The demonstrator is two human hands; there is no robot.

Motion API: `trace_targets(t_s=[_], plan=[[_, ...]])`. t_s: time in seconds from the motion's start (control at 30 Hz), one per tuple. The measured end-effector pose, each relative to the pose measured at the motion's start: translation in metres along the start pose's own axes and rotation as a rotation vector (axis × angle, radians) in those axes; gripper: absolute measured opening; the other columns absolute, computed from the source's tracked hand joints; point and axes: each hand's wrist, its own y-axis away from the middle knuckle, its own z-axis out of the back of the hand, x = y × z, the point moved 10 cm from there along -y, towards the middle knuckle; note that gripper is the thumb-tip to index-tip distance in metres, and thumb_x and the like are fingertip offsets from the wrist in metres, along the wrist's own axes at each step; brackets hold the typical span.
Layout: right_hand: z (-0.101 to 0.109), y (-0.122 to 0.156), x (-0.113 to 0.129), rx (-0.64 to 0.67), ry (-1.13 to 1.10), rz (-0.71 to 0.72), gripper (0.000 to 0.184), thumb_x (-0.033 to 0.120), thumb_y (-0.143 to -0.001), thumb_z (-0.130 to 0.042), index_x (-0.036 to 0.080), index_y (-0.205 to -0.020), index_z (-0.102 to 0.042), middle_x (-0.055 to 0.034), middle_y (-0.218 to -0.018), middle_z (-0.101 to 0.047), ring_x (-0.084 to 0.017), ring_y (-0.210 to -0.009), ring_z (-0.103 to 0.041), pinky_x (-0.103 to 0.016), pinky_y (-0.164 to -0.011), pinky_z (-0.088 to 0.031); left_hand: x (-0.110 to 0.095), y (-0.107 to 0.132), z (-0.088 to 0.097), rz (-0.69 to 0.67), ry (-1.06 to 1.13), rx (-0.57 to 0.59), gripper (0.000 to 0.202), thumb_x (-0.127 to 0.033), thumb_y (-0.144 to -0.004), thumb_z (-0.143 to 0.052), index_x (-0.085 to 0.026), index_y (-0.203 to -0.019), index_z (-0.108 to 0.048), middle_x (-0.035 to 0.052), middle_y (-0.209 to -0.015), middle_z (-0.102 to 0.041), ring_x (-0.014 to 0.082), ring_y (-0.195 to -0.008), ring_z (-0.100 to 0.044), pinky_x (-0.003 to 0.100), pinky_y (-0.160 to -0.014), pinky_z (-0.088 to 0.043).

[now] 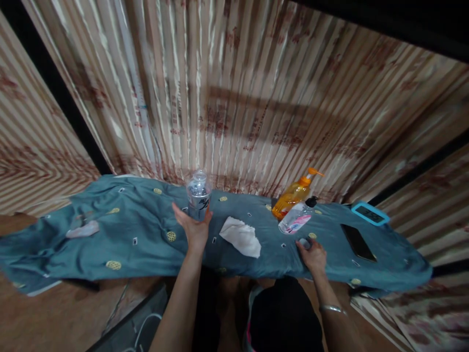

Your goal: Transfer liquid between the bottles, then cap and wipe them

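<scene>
My left hand [195, 228] is wrapped round the lower part of a clear glass jar [198, 194] with a domed lid, which stands upright on a table under a blue-green cloth [139, 239]. My right hand [312, 253] rests on the cloth near the front edge, its fingers closed over a small whitish object [304, 242] that I cannot name. A crumpled white cloth [242, 236] lies between my two hands.
An orange pump bottle [295, 194] and a clear bottle with a pink label [295, 219] lie tipped beyond my right hand. A dark phone [358, 242] and a blue-framed device [370, 213] lie at the right. A pale scrap [82, 229] lies left. Striped curtains hang behind.
</scene>
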Motion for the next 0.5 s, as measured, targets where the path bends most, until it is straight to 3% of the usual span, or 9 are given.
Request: trace_targets(t_s=[0.1, 0.23, 0.3, 0.4, 0.5], plan=[[-0.001, 0.001, -0.004, 0.009, -0.027, 0.016, 0.063, 0.043, -0.072, -0.052, -0.005, -0.111, -0.061, -0.0264, -0.118, -0.055, -0.037, -0.120, -0.047, -0.041, -0.108, -0.031, 0.010, -0.011, -0.016, 0.091, -0.030, 0.017, 0.120, -0.014, -0.056, -0.083, 0.000, -0.148, -0.007, 0.0310, -0.156, -0.015, 0.0349, -0.150, -0.009, 0.044, -0.123, -0.013], [0.003, 0.020, -0.013, 0.055, -0.093, -0.046, 0.085, 0.066, -0.065, -0.039, 0.002, -0.117, -0.060, -0.0220, -0.110, -0.060, -0.037, -0.105, -0.056, -0.043, -0.093, -0.042, 0.016, -0.020, -0.029, 0.129, -0.047, 0.039, 0.118, -0.012, -0.059, -0.082, -0.003, -0.149, -0.007, 0.0299, -0.155, -0.021, 0.0368, -0.148, -0.016, 0.050, -0.121, -0.016], [0.008, 0.037, -0.003, 0.093, -0.121, -0.052, 0.091, 0.075, -0.061, -0.037, 0.008, -0.118, -0.061, -0.0166, -0.096, -0.063, -0.035, -0.093, -0.059, -0.043, -0.086, -0.044, 0.018, -0.024, -0.032, 0.130, -0.059, 0.059, 0.115, -0.012, -0.061, -0.081, -0.006, -0.149, -0.008, 0.0284, -0.153, -0.028, 0.0380, -0.145, -0.025, 0.054, -0.119, -0.019], [0.020, 0.058, 0.042, 0.134, -0.257, -0.014, 0.093, 0.078, -0.058, -0.046, 0.012, -0.121, -0.061, -0.0123, -0.095, -0.064, -0.032, -0.095, -0.059, -0.040, -0.086, -0.044, 0.018, -0.026, -0.036, 0.098, -0.116, 0.066, 0.100, -0.014, -0.063, -0.079, -0.011, -0.145, -0.022, 0.0239, -0.143, -0.043, 0.0371, -0.138, -0.037, 0.055, -0.115, -0.026], [0.029, 0.067, 0.119, 0.146, -0.454, 0.161, 0.086, 0.073, -0.062, -0.057, 0.012, -0.122, -0.061, -0.0114, -0.106, -0.064, -0.029, -0.093, -0.060, -0.040, -0.087, -0.045, 0.008, -0.017, -0.041, -0.040, -0.175, 0.059, 0.080, -0.014, -0.061, -0.077, -0.017, -0.132, -0.039, 0.0172, -0.132, -0.053, 0.0342, -0.131, -0.045, 0.052, -0.110, -0.033]])
